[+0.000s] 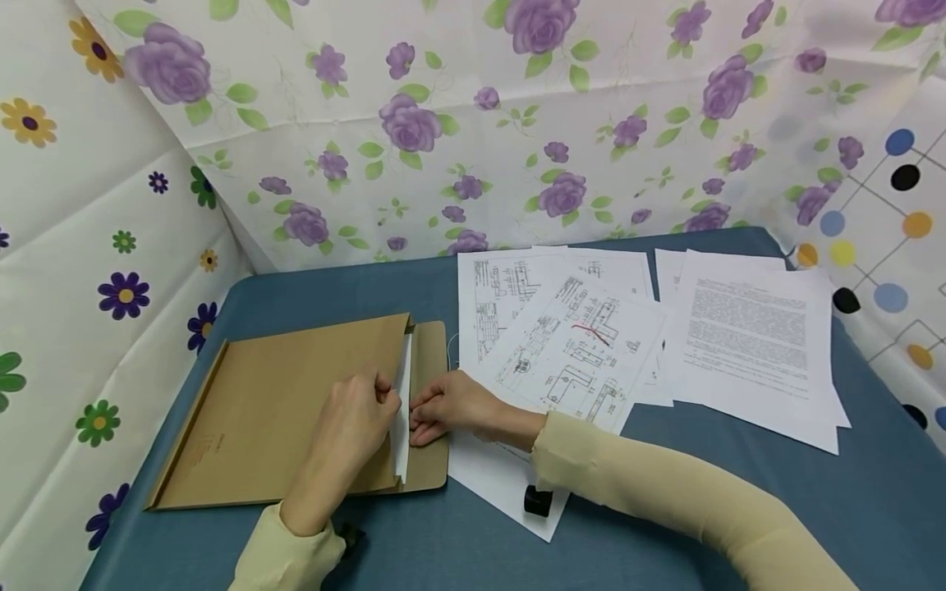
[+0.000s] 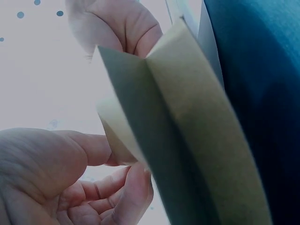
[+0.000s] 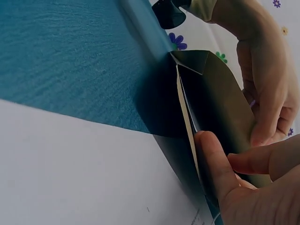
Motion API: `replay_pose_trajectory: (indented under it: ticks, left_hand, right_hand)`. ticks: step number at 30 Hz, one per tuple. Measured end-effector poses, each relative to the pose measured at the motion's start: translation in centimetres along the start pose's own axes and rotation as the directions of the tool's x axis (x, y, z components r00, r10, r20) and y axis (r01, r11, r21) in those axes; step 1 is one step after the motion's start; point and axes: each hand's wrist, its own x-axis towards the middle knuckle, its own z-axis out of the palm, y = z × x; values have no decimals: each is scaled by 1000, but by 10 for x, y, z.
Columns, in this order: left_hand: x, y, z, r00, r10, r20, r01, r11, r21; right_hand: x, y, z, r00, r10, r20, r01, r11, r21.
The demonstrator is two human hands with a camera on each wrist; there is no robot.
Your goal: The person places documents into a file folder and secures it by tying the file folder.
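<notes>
A brown cardboard folder [image 1: 288, 410] lies on the left half of the table, with its side flap [image 1: 430, 353] spread out at the right. White papers [image 1: 402, 394] show in the folder's opening. My left hand [image 1: 358, 419] pinches the edge of the upper cover; in the left wrist view, thumb and fingers hold the cardboard edge [image 2: 124, 140] beside a folded side panel [image 2: 187, 103]. My right hand [image 1: 443, 410] is over the flap, its curled fingers at the papers' edge. In the right wrist view, its thumb and forefinger [image 3: 213, 154] pinch together at the opening.
Several drawing sheets [image 1: 576, 345] overlap right of the folder, one with a red mark. Printed text pages [image 1: 746, 328] lie farther right. A small black object [image 1: 538, 501] is on a lower sheet. Flower-printed cloth [image 1: 443, 123] hangs behind the blue table [image 1: 665, 509].
</notes>
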Motion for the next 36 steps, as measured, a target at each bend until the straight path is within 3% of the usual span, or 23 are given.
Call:
replay_pose_trajectory:
  ticks: [15,21,26,30,34,36]
  left_hand:
    - [1,1,2,1000,-7,16,7,1000,-4]
    - [1,1,3,1000,-18,7,18,1000,3]
    - [1,2,4,1000,-25,7,25,1000,1]
    - [1,2,5,1000,-29,8,29,1000,-5]
    - [1,2,5,1000,-31,5,31,999,-14]
    - [1,2,6,999,-32,4,32,999,-16]
  right_hand:
    - [-7,1,-4,1000,-13,21,14,999,-44]
    - [-15,-5,-24,998,-70,8,70,976,-206]
    - [-22,-7,-56,984,-175,-42,141,895,-424]
    - [-30,-6,-84,964,-260,-64,173,786,-594]
    - [-41,-7,-108,945,-315,-91,151,664,-732]
    - [-47,-7,-118,934,-339,-114,133,623,-771]
